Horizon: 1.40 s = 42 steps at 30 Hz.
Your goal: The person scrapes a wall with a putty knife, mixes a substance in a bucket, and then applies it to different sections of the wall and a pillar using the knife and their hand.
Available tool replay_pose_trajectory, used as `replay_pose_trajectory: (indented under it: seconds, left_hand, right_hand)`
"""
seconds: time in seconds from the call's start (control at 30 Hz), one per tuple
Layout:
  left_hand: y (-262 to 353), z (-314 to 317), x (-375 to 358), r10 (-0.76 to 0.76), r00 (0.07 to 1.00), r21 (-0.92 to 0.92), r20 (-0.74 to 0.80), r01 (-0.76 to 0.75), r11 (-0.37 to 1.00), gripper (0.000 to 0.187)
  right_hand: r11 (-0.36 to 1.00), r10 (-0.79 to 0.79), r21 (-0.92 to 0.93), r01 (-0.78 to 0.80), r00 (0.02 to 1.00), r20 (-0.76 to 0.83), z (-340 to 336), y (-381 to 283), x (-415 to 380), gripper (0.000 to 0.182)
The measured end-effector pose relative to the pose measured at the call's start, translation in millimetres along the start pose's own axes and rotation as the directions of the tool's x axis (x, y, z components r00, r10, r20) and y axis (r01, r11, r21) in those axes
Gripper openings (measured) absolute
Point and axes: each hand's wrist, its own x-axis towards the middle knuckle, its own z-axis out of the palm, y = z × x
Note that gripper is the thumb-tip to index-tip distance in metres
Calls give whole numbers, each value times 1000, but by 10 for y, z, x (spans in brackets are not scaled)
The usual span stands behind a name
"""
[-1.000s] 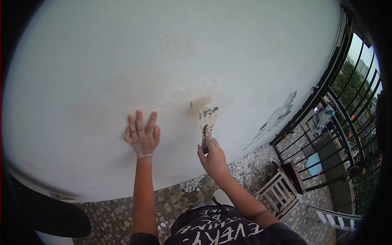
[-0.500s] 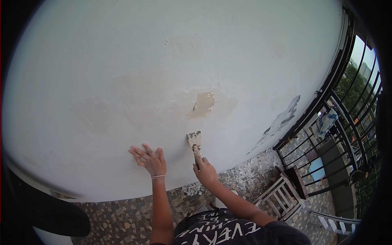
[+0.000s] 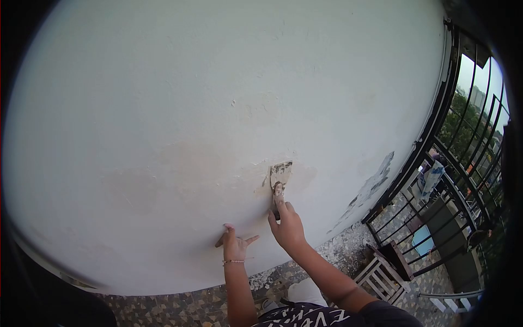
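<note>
My right hand [image 3: 287,228] is closed round the handle of a putty knife [image 3: 281,173] whose broad blade is smeared with pale and dark residue. The blade points upward and lies over the beige bare patch in the white wall [image 3: 136,98], hiding most of it. Chipped, rough paint edges run to the left of the blade. Lower and to the left, my left hand [image 3: 235,246] is near the wall with its fingers apart and nothing in them. A thin bracelet circles that wrist.
Flaking grey paint [image 3: 368,188] marks the wall's right side. Paint chips [image 3: 346,245] litter the patterned tile floor [image 3: 163,310] along its foot. On the right stand a slatted wooden piece [image 3: 384,280], a metal ladder [image 3: 449,301] and a black barred railing [image 3: 463,136].
The putty knife has moved up and right onto the bare patch. My left hand has shifted right and down, turning with its fingers pointing differently. The view has tilted slightly.
</note>
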Motion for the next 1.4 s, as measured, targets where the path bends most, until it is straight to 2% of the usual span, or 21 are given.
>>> replay_pose_trajectory:
  seconds: [0.07, 0.17, 0.27, 0.37, 0.47, 0.57, 0.67, 0.7, 0.8, 0.97, 1.1, 1.2, 1.3, 1.37, 1.4]
  left_hand:
    - [-93, -56, -10, 30, 999, 5, -43, -29, 1000, 108]
    - [-227, -132, 106, 121, 980, 18, -161, -119, 993, 113]
    - [-288, -75, 84, 172, 950, 39, -261, -167, 985, 122]
    - [-303, -169, 135, 169, 952, 58, -255, -159, 986, 129]
    - [-359, -172, 201, 192, 926, 98, -324, -169, 981, 123]
    - [-379, -201, 189, 195, 914, 121, -356, -162, 979, 107]
    - [-282, -143, 126, 164, 953, 101, -256, -143, 985, 112]
    - [-239, -146, 112, 151, 968, 96, -198, -134, 986, 118]
    - [-242, -157, 121, 138, 974, 93, -178, -123, 988, 123]
    - [-247, -236, 155, 118, 986, 78, -119, -109, 991, 123]
    - [-298, -232, 215, 139, 963, 69, -231, -126, 990, 127]
    - [-209, -13, 96, 159, 933, 87, -323, -138, 987, 129]
    - [-165, -63, 118, 131, 963, 80, -236, -115, 990, 128]
    - [-204, -135, 131, 126, 961, 86, -248, -108, 990, 125]
    - [-211, -58, 127, 140, 939, 96, -314, -115, 989, 122]
  right_hand:
    - [997, 46, -57, -44, 999, 22, 61, 47, -93, 73]
    - [976, 148, -186, -111, 968, 201, 258, 291, -467, 70]
    - [977, 191, -151, -151, 936, 295, 304, 359, -889, 68]
    - [976, 200, -149, -158, 921, 335, 358, 508, -1228, 67]
    - [984, 161, -108, -138, 956, 244, 279, 437, -1197, 68]
    - [996, 94, -15, -93, 987, 131, 147, 249, -863, 70]
    - [999, 49, 14, -50, 999, 21, -2, 22, -365, 72]
    - [999, 38, 6, -38, 999, -13, -30, -31, -246, 73]
    - [988, 94, -123, -88, 995, 42, 8, -47, -80, 72]
    - [982, 148, -138, -127, 978, 150, 267, 182, -505, 74]
    - [977, 164, -170, -125, 957, 238, 337, 375, -836, 72]
    - [978, 196, -128, -165, 940, 280, 286, 424, -1015, 61]
    - [992, 118, -59, -109, 976, 185, 272, 468, -1097, 58]
    - [995, 97, -17, -95, 987, 126, 204, 417, -1011, 56]
    - [996, 92, 5, -93, 991, 94, 141, 360, -942, 55]
